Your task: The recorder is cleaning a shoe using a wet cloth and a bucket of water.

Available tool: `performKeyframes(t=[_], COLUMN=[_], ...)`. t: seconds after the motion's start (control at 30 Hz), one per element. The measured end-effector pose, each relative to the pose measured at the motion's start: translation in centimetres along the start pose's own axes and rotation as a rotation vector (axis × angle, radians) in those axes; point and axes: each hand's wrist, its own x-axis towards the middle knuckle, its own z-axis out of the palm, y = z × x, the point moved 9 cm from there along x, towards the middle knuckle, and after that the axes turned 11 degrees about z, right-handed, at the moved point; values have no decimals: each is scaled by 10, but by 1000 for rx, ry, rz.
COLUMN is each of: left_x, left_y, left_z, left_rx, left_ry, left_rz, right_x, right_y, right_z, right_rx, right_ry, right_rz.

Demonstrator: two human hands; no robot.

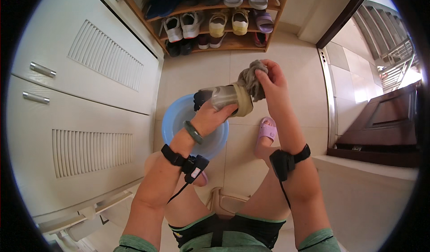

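Note:
My left hand (209, 118) is wrapped around a grey shoe (223, 98) with a beige band at its right end and black parts at its left. The shoe is tilted on its side above the rim of a light blue basin (167, 126). Pinched in my right hand (275, 79) is a crumpled grey-brown rag (254, 78), which meets the shoe's beige end. My left fingertips are partly hidden behind the shoe. The basin stands on the floor, partly covered by my left hand and forearm.
A wooden shoe rack (244, 42) with several pairs of shoes stands ahead. White louvred cabinet doors (40, 122) line the left. At right, a dark door (380, 122) opens toward stairs (380, 28). My foot in a pink slipper (267, 132) rests on the tiles.

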Motion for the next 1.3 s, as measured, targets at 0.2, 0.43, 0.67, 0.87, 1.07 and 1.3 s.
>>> performKeyframes(t=[0.2,0.43,0.67,0.87,1.07,1.3], left_x=[-1,1,2,5,3,7], left_y=[38,37,35,30,-6,-7], left_z=[4,6,0,-20,-49,-56], left_rx=[464,558,630,240,270,80], left_ry=[72,65,105,295,361,505], left_rz=[569,537,494,397,163,166], right_x=[-63,-27,-18,11,-27,-44], right_y=[-17,-10,-5,-25,-30,-19], right_z=[79,67,54,1,32,88], right_rx=[-932,-1117,-919,-831,-500,-743], right_ry=[-70,61,15,284,36,-121], right_rz=[-612,-453,-361,-452,-343,-509])
